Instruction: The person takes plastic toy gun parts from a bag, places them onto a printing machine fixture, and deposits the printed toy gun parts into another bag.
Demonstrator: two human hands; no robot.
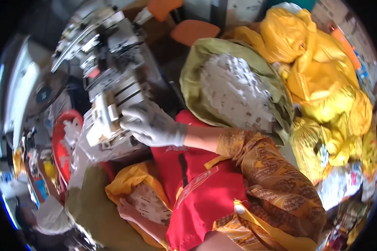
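Note:
My right hand (153, 125) wears a pale grey work glove and reaches out of a brown patterned sleeve. Its fingers are curled at the front of a metal bench machine (121, 90), beside light-coloured blocks (104, 115); whatever lies between the fingertips is hidden. Low in the picture, my left hand (127, 209) is at the edge of an open yellow bag (132, 173). That bag holds many small flat white pieces (148, 205). The left fingers are blurred, so their grip does not show. A red apron (201, 188) covers my front between the two arms.
A big olive-green sack (192, 79) full of white pieces (238, 92) stands past my right arm. Yellow bags (318, 79) are heaped at the right. A red basin (60, 144) with white pieces sits left of the machine. Another person (54, 215) is at the lower left.

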